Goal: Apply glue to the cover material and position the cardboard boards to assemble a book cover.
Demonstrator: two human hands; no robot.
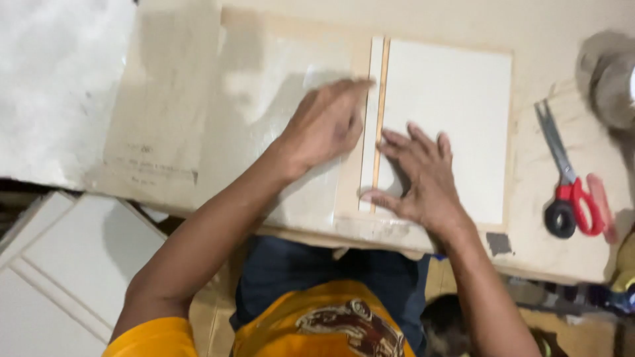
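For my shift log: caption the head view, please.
Left hand and right hand press white boards flat; red-handled scissors beside.

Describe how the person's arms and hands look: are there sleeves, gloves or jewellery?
Both arms are bare from the short orange sleeves of a T-shirt down to the fingers. The left hand and the right hand wear no gloves; no rings, watch or bracelet are visible on either. The picture is slightly blurred, so fine details cannot be told.
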